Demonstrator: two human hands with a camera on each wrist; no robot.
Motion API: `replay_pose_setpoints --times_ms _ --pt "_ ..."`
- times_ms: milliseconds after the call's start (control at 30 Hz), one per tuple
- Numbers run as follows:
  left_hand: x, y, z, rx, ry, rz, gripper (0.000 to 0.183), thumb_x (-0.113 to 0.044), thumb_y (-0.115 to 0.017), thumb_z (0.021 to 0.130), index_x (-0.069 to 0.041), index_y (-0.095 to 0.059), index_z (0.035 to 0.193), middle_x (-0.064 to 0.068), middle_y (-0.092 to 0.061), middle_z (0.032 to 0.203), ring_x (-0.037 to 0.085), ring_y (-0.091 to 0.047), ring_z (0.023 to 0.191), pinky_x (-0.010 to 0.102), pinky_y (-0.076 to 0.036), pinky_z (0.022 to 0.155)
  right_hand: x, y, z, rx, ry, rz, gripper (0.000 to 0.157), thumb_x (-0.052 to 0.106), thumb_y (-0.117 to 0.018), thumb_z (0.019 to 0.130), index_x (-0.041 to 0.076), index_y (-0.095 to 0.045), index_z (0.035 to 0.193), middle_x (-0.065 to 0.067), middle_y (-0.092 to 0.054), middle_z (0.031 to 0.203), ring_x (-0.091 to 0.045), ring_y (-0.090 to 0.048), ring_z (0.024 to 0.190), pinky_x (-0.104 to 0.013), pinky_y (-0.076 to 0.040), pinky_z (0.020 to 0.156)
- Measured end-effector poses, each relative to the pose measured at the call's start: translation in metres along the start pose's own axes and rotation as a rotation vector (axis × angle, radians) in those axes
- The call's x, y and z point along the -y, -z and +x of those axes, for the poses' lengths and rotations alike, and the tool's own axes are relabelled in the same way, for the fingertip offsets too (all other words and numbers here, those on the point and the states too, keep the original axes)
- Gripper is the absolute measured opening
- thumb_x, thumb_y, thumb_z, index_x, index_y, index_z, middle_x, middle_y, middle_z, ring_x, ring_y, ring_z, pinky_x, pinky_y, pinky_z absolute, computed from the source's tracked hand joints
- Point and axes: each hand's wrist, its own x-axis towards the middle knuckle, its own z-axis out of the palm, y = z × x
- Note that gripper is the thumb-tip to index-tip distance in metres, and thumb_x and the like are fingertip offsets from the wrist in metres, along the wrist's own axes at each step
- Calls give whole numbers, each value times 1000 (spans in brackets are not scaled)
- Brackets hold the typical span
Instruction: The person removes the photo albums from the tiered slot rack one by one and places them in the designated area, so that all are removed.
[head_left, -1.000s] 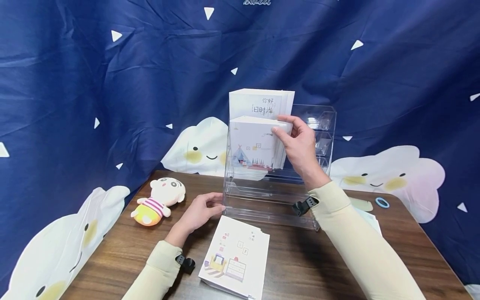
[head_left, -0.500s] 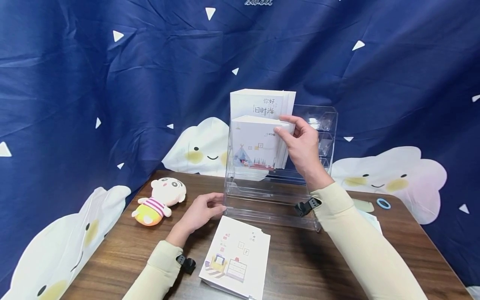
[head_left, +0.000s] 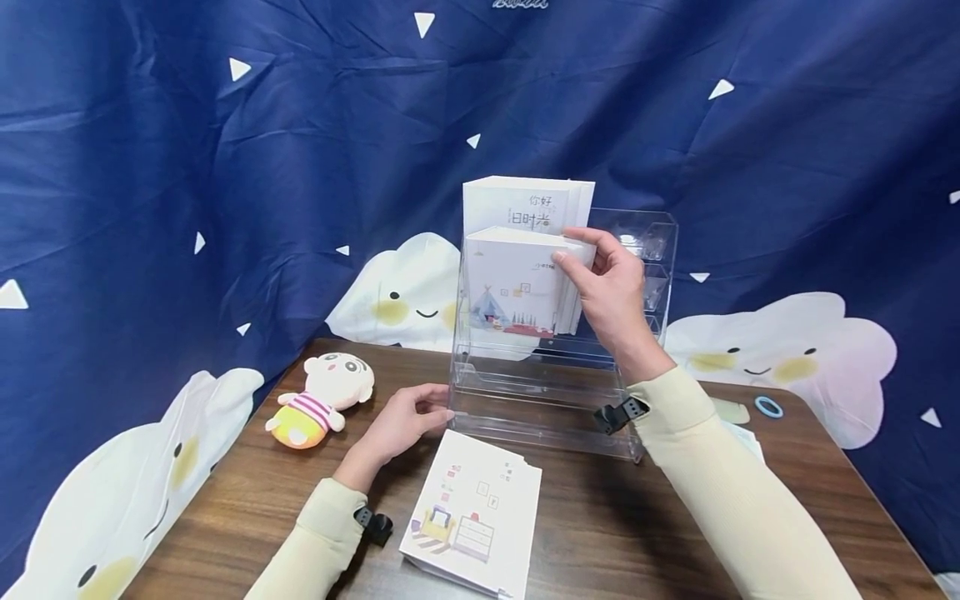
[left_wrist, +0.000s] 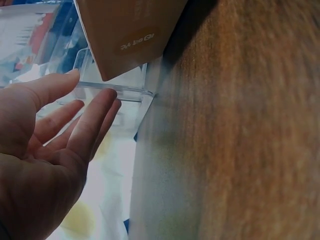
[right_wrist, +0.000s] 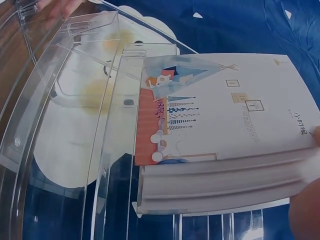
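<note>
A clear acrylic tiered rack [head_left: 540,383] stands on the table. My right hand [head_left: 618,292] pinches the upper right edge of a stack of white notebooks [head_left: 510,292], thumb in front and a finger at the back. The front cover has a blue tent, also plain in the right wrist view, where the stack [right_wrist: 215,110] rests upright in the rack. Behind it rises a taller white stack [head_left: 487,204] with printed characters. My left hand [head_left: 397,425] lies at the rack's lower left edge, fingers relaxed; in the left wrist view the fingers [left_wrist: 92,125] are loosely extended near the edge.
Another pile of white notebooks [head_left: 476,517] lies flat before the rack. A plush doll [head_left: 322,400] lies at the left. On the right are a blue ring [head_left: 768,407], a pale green object [head_left: 731,411] and some papers. A blue curtain [head_left: 337,125] hangs behind the table.
My right hand and the tent-covered stack shift very slightly to the right, along with a small drift of the view. The left hand keeps its place at the rack.
</note>
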Motion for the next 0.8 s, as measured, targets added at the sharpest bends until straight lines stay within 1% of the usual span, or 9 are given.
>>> replay_pose_setpoints --times_ms 100,233,333,433,633,800 --pt "-1 0 0 2 2 -4 47 -15 -81 103 -2 -70 147 16 -80 136 27 -79 120 40 -68 100 3 1 -2 13 14 -18 39 16 -84 102 7 -76 139 6 -80 106 -4 -77 92 -22 -66 77" --pt "-1 0 0 -1 4 1 46 -15 -80 103 -2 -70 147 16 -80 136 27 -79 120 40 -68 101 6 1 -4 26 27 -42 40 18 -84 103 6 -75 140 -4 -82 112 -4 -78 93 -23 -67 78" --pt "-2 -1 0 -1 1 3 46 -15 -80 103 -2 -70 147 16 -80 136 28 -79 121 41 -68 101 8 1 -6 22 36 -61 40 19 -84 103 7 -75 140 -11 -82 116 -4 -79 94 -23 -67 79" --pt "-2 -1 1 -3 -1 6 46 -15 -81 103 -3 -70 146 16 -80 136 28 -79 121 41 -68 102 9 2 -8 14 46 -66 39 19 -83 103 8 -76 140 -14 -82 119 -4 -79 95 -22 -67 80" --pt "-1 -1 1 3 1 5 46 -16 -81 104 -3 -70 147 15 -80 137 27 -78 121 41 -68 102 10 4 -12 -11 52 -57 36 18 -84 103 11 -77 137 -14 -83 118 -5 -80 94 -23 -67 78" --pt "0 -1 1 3 -6 8 46 -17 -81 103 -4 -71 147 15 -80 137 27 -78 121 42 -67 103 12 7 -14 -25 38 -60 36 19 -84 103 11 -77 137 -8 -83 115 -4 -79 94 -23 -67 77"
